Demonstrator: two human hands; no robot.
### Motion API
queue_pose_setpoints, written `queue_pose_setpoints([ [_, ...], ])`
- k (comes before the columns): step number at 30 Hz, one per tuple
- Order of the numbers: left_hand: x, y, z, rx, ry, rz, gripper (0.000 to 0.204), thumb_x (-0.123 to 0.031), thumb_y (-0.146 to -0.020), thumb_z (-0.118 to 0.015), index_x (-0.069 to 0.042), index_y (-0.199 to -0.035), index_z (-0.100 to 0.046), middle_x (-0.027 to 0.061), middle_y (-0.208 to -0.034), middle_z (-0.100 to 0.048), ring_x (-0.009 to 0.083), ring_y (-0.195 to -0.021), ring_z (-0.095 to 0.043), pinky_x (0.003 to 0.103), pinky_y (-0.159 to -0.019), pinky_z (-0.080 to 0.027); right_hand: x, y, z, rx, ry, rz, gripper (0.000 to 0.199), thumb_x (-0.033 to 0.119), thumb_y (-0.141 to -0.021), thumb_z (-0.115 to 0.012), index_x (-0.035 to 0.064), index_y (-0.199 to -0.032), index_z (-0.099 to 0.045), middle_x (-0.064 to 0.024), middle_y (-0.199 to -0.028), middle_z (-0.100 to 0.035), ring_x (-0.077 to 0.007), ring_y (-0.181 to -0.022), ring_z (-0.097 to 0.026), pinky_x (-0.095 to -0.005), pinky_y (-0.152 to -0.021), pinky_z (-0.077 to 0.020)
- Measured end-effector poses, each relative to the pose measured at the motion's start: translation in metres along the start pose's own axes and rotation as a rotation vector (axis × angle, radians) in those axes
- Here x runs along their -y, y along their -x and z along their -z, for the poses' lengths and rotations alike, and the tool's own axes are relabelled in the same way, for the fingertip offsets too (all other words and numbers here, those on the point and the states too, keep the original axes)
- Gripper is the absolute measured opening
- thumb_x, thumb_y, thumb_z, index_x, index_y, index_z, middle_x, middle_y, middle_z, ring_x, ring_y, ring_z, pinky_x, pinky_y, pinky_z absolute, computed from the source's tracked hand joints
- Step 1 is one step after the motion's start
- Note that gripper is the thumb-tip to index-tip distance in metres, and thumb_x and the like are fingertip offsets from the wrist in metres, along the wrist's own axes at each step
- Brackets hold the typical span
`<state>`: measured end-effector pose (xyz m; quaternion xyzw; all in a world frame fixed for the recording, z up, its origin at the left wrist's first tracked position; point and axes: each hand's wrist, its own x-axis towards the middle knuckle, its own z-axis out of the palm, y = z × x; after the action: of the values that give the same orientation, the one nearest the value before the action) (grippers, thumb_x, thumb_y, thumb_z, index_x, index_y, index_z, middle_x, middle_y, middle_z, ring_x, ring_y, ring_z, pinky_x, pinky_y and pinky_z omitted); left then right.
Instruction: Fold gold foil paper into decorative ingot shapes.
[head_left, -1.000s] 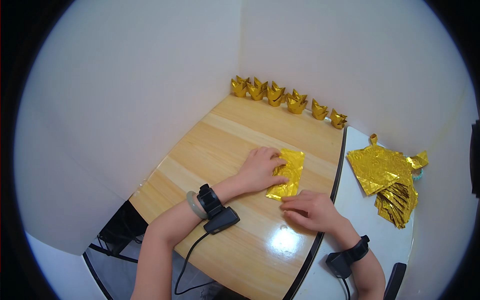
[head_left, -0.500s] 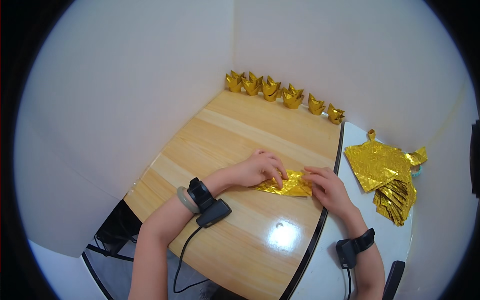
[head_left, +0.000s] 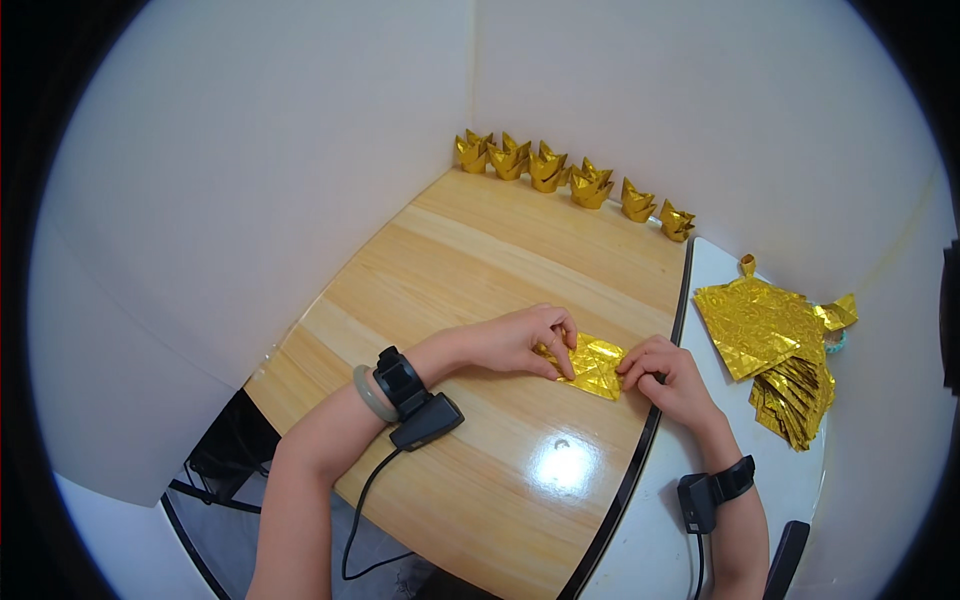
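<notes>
A sheet of gold foil paper (head_left: pixel 598 366), creased and folded into a small flat piece, lies on the wooden tabletop. My left hand (head_left: pixel 535 342) is at its left end with fingers bent down and closed on the foil; the hand covers part of that end. At the right end my right hand (head_left: pixel 668 380) pinches the edge between thumb and curled fingers, close to the table's dark border. Both wrists wear a black strapped device with a cable, and a pale bangle (head_left: pixel 372 394) circles the left forearm.
Several folded gold foil pieces with pointed tips (head_left: pixel 547 168) stand in a row along the back wall. On the white surface to the right lie a stack of gold foil sheets (head_left: pixel 752 320) and a fanned pile of foil (head_left: pixel 795 398). White walls (head_left: pixel 250 180) enclose the left and back.
The foil piece now looks shorter and squarer, its left end drawn in. My left fingers have curled closer around it, and my right fingers have closed onto the right edge.
</notes>
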<state>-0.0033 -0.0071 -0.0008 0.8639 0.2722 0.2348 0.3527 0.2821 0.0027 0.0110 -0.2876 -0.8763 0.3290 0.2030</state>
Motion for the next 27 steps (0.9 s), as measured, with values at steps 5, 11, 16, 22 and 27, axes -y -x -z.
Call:
queue_pose_setpoints([
  [5, 0.001, 0.002, 0.001, 0.002, -0.081, -0.055, 0.021, -0.013, -0.073, -0.076, -0.014, -0.093, -0.074, 0.0054, -0.104, -0.053, 0.0216, -0.103, -0.047, 0.032, -0.088, -0.042, 0.018, -0.007, -0.008, -0.09, 0.151, 0.059, 0.031, 0.003, -0.069, -0.06, 0.0068, -0.099, -0.066, -0.0079, -0.109, -0.056, -0.0239, -0.103, -0.054, -0.0332, -0.091, -0.0442],
  [11, -0.025, -0.002, -0.004, -0.07, -0.26, -0.022, 0.021, -0.026, -0.069, -0.078, -0.01, -0.08, -0.068, 0.0061, -0.102, -0.055, 0.0251, -0.099, -0.051, 0.035, -0.086, -0.042, 0.016, -0.004, -0.007, -0.093, 0.136, 0.046, 0.024, 0.012, -0.073, -0.07, 0.0086, -0.097, -0.067, -0.0065, -0.106, -0.058, -0.0243, -0.101, -0.055, -0.033, -0.088, -0.0459],
  [16, -0.019, -0.002, -0.01, -0.16, -0.383, -0.033, 0.018, -0.023, -0.072, -0.075, -0.01, -0.072, -0.062, 0.0058, -0.095, -0.056, 0.0258, -0.095, -0.053, 0.035, -0.082, -0.043, 0.011, -0.007, -0.009, -0.128, 0.148, 0.037, 0.015, 0.017, -0.079, -0.07, 0.0067, -0.089, -0.067, -0.006, -0.089, -0.062, -0.0225, -0.09, -0.058, -0.0323, -0.077, -0.048],
  [22, -0.012, -0.003, -0.015, -0.266, -0.335, 0.125, 0.017, -0.022, -0.073, -0.073, -0.009, -0.073, -0.061, 0.005, -0.089, -0.057, 0.0258, -0.092, -0.052, 0.035, -0.08, -0.043, 0.02, -0.012, -0.02, -0.209, 0.11, -0.237, 0.013, 0.014, -0.082, -0.066, 0.0065, -0.093, -0.065, -0.0069, -0.08, -0.061, -0.0233, -0.073, -0.06, -0.0327, -0.067, -0.0493],
  [27, -0.014, -0.006, -0.019, -0.299, -0.371, 0.156, 0.014, -0.02, -0.074, -0.072, -0.01, -0.075, -0.063, 0.0041, -0.088, -0.056, 0.025, -0.092, -0.051, 0.035, -0.081, -0.043, 0.025, -0.013, -0.025, -0.276, 0.179, -0.18, 0.021, 0.009, -0.082, -0.064, 0.0082, -0.103, -0.063, -0.0061, -0.085, -0.06, -0.0239, -0.074, -0.059, -0.0334, -0.069, -0.0501],
])
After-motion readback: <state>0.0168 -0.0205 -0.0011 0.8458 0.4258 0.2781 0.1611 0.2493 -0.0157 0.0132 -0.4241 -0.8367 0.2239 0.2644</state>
